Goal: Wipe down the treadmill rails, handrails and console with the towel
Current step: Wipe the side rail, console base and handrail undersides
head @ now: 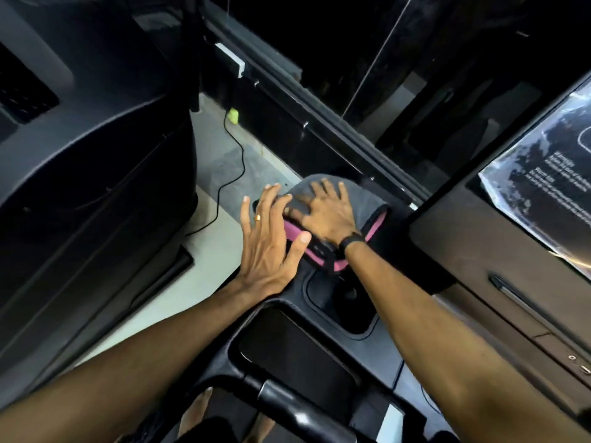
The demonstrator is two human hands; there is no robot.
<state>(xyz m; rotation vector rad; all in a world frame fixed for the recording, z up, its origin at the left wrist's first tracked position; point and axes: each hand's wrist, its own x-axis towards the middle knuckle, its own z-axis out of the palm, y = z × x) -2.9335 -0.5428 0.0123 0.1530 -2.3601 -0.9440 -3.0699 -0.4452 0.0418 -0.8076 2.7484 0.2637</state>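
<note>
A black handrail [287, 407] crossed the bottom of the frame nearest the camera, with the person's two bare forearms reaching out above it over the dark console [388, 356]. On the console, a glossy tray [287, 350] lay just beyond the handrail, and a cup holder [345, 302] sat past that.

The towel [364, 199], grey on top with a pink underside showing at its folded edges, was draped over the far end of the console. The right hand [326, 212] lay flat on it with fingers spread wide, palm pressing down and gripping nothing; a black band [351, 242] circled that wrist. The left hand [271, 238] was also open, fingers splayed, its fingertips and thumb touching the towel's left edge and the heel resting at the console's rim. A ring [257, 217] showed on one finger.

Below, to the left, a pale floor [217, 251] carried a black cable [235, 148] running to a yellow-green plug [233, 116]. A large dark machine [96, 139] stood at far left, and a plastic-wrapped panel [543, 187] with small white print, too blurred to read, rose at right.
</note>
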